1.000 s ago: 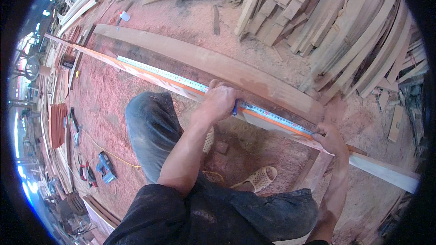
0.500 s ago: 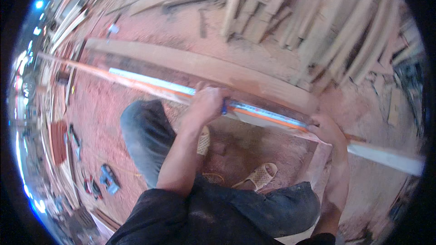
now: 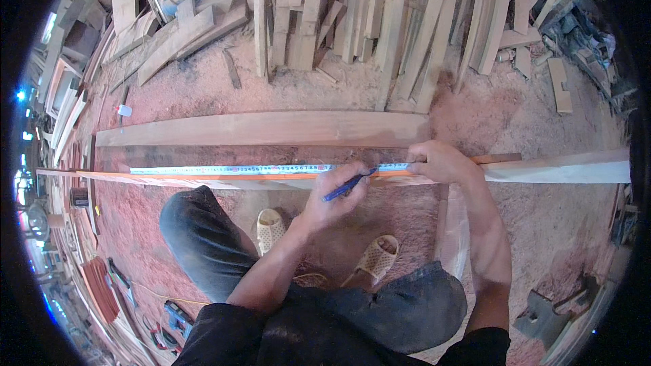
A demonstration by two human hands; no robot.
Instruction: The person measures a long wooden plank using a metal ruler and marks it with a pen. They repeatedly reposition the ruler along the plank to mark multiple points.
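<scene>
Beyond the tape [image 3: 264, 169] lies a long plank [image 3: 264, 129], with a wood stack [image 3: 380, 13] farther back and a bottle [image 3: 125, 110] off to the left. Sandals [image 3: 377, 259] and knees [image 3: 198, 244] stand on the near side; a power tool [image 3: 178, 316] sits at lower left. The tape runs along an orange-edged board [image 3: 268, 184] in front of the person. The fingers of the left hand [image 3: 332, 190] grip a blue pen [image 3: 342, 188], its tip at the tape, and cover part of the scale. The right hand's [image 3: 444, 163] fingers curl over the tape's right part; whether they clasp it I cannot tell. Behind that wrist, it is unclear whether the pale beam [image 3: 569, 171] joins the board. A grey piece [image 3: 540, 318] at lower right is hard to identify.
</scene>
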